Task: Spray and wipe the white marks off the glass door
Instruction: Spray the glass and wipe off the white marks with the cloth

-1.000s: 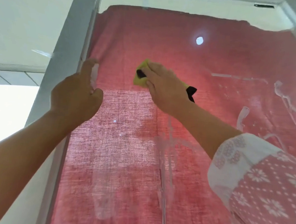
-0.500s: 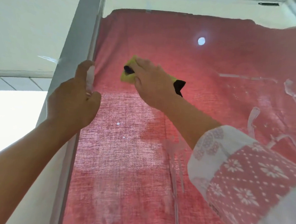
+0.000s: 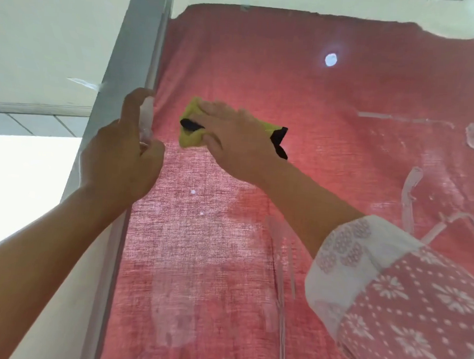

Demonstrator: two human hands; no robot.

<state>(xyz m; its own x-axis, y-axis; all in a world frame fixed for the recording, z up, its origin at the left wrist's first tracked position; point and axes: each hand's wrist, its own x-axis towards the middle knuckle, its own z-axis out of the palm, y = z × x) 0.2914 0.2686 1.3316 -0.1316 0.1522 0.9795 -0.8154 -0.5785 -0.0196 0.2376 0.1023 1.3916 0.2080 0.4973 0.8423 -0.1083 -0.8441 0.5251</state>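
The glass door (image 3: 264,70) fills the view, with a red cloth hanging behind it. My right hand (image 3: 232,140) presses a yellow cloth with black trim (image 3: 190,137) flat against the upper left of the glass. My left hand (image 3: 120,155) grips a small clear spray bottle (image 3: 146,118) just left of the cloth, close to the grey door frame (image 3: 138,48). White marks (image 3: 409,195) streak the right side of the pane. Fainter smears (image 3: 171,322) and thin runs (image 3: 282,279) show lower down.
A white wall (image 3: 45,29) lies left of the frame, with bright light below it. A round bright spot (image 3: 331,59) shows through the red cloth near the top. My patterned red and white sleeve (image 3: 389,299) covers the lower right.
My right hand has slid the yellow cloth leftward across the glass toward the frame. My left hand has kept hold of the bottle beside the frame.
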